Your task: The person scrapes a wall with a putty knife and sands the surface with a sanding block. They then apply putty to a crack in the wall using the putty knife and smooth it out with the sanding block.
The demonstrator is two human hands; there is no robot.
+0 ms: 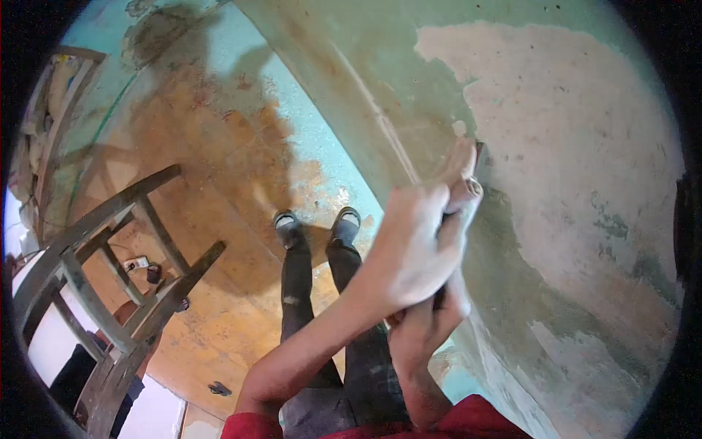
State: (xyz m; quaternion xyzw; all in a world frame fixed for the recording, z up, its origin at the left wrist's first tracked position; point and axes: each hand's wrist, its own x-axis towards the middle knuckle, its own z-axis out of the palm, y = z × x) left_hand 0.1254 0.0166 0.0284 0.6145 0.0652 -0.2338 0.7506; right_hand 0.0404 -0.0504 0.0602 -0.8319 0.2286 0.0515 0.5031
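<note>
My left hand point(417, 245) reaches up across the middle of the view, its fingers bent and closed round something narrow with a rounded end near the wall. Just below and partly behind it is my right hand point(428, 322), also closed, close to the same thing. Most of what they grip is hidden by the fingers, so I cannot make it out. Beside both hands rises the green wall point(351, 80), with a large pale patch point(556, 146) where the paint is missing.
A wooden frame with slats point(150, 227) stands at the left, and part of a person point(128, 311) shows behind it. A white socket block point(135, 263) lies on the stained orange floor point(219, 175). My shoes point(346, 219) are near the wall's base. Another wooden frame point(62, 139) is at the far left.
</note>
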